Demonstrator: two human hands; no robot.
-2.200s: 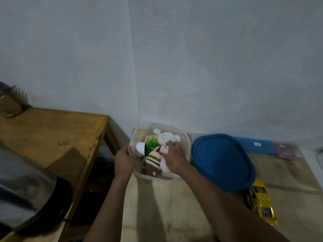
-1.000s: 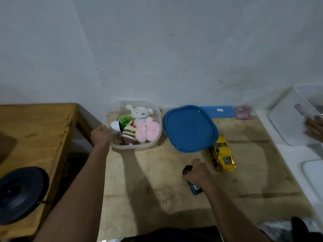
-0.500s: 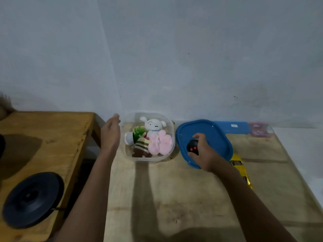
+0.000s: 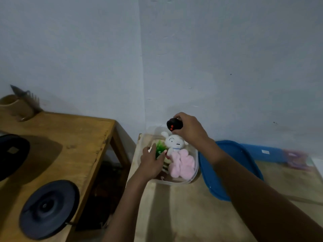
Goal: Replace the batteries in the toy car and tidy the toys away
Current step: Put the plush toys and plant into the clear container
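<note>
A clear plastic container (image 4: 176, 182) sits on the pale table by the wall, holding a white plush (image 4: 174, 143), a pink fluffy toy (image 4: 182, 164), a green plastic plant (image 4: 160, 150) and a striped toy. My right hand (image 4: 189, 127) holds a black remote with red buttons (image 4: 173, 125) above the container's far edge. My left hand (image 4: 151, 160) reaches into the container's left side, fingers resting on the toys there. The yellow toy car is hidden behind my right arm.
A blue lid (image 4: 232, 159) lies right of the container, with a blue flat box (image 4: 264, 151) and a pink packet (image 4: 297, 158) behind it. A wooden table (image 4: 57, 137) at left carries two black round lids (image 4: 48, 208) and a tan cup (image 4: 15, 107).
My right hand picked the black remote off the table, carried it over the blue lid and now holds it above the container. My left hand moved from the container's side into it.
</note>
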